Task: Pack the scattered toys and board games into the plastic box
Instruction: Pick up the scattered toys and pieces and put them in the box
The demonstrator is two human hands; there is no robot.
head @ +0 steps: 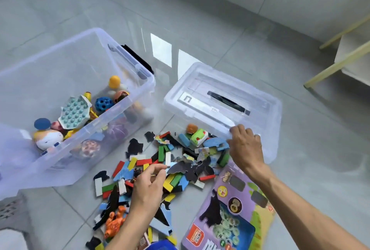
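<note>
The clear plastic box stands at the left, partly filled with balls, a teal pop-toy and figures. In front of it a pile of puzzle pieces and coloured blocks is scattered on the floor. My left hand is over the pile, thumb and forefinger pinched on the tip of a dark puzzle piece. My right hand curls over the near edge of the clear lid, which lies right of the box. A purple board game box lies under my right forearm.
A green toy car and a small orange toy sit by the lid's edge. An orange crab figure lies at the pile's near end. A white shelf with wooden legs stands at the right, by a wall.
</note>
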